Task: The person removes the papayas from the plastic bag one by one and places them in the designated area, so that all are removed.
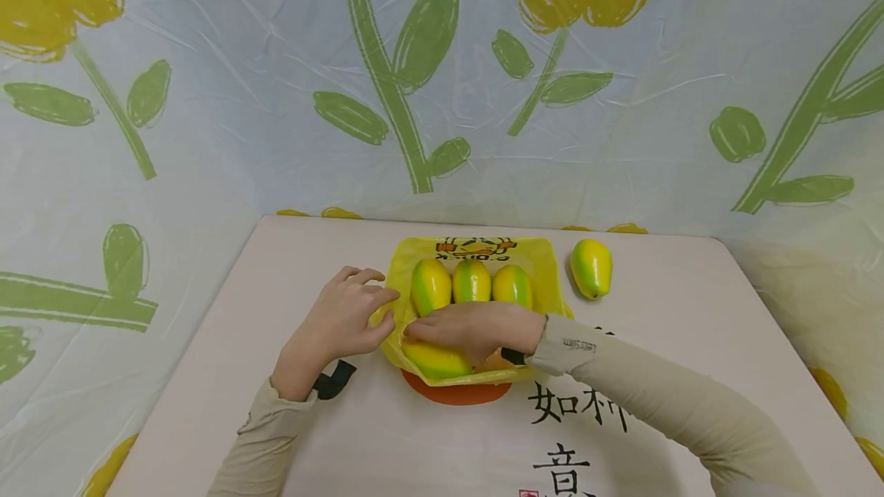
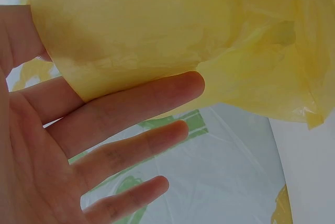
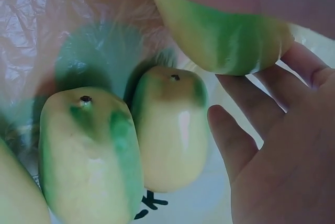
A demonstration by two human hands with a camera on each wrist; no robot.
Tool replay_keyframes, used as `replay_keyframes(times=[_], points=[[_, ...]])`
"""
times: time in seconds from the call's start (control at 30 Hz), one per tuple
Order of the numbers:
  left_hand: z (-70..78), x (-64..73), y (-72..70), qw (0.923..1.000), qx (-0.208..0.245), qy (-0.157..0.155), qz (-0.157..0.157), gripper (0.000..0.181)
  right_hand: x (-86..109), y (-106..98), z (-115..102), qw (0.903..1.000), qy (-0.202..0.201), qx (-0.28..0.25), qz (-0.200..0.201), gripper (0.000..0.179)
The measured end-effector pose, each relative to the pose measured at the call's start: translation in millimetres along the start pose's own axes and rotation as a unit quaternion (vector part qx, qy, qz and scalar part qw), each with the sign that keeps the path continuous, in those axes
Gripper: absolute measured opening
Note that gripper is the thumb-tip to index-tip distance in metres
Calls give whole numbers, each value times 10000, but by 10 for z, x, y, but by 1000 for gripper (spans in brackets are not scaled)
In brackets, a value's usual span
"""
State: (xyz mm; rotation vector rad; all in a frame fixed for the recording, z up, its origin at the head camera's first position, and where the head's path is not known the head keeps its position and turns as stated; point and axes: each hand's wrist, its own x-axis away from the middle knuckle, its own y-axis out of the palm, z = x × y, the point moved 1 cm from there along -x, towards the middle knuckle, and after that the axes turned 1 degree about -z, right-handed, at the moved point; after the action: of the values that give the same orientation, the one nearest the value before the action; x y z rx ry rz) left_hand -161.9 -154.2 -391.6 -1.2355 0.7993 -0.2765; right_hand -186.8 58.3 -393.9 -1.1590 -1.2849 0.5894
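Pale surface (image 1: 380, 443); at its centre, a yellow plastic bag (image 1: 544, 278). The left hand (image 1: 348, 313), fingers extended, touches the bag's left edge, seemingly steadying it; the right hand (image 1: 476, 328) curls round a yellow-green fruit (image 1: 438, 360), lower centre, below three fruits (image 1: 472, 282). One loose fruit (image 1: 592, 268) lies right of centre.
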Motion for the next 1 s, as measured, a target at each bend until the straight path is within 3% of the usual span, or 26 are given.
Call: replay_keyframes(times=[0.33, 0.63, 0.83, 1.0], points=[[0, -7, -3, 10000, 62, 3, 16, 23, 77, -83, 20, 9990, 55, -256, 355, 84], [-12, -11, 9, 10000, 50, -20, 13, 24, 269, -245, 16, 9927, 115, -954, 731, 101], [-28, -12, 23, 10000, 9, -9, 57, 23, 429, -296, 62, 9831, 76, -1319, 1268, 101], [-29, -11, 32, 10000, 5, -11, 11, 23, 588, -326, 96, 9663, -110, -1772, 1863, 96]])
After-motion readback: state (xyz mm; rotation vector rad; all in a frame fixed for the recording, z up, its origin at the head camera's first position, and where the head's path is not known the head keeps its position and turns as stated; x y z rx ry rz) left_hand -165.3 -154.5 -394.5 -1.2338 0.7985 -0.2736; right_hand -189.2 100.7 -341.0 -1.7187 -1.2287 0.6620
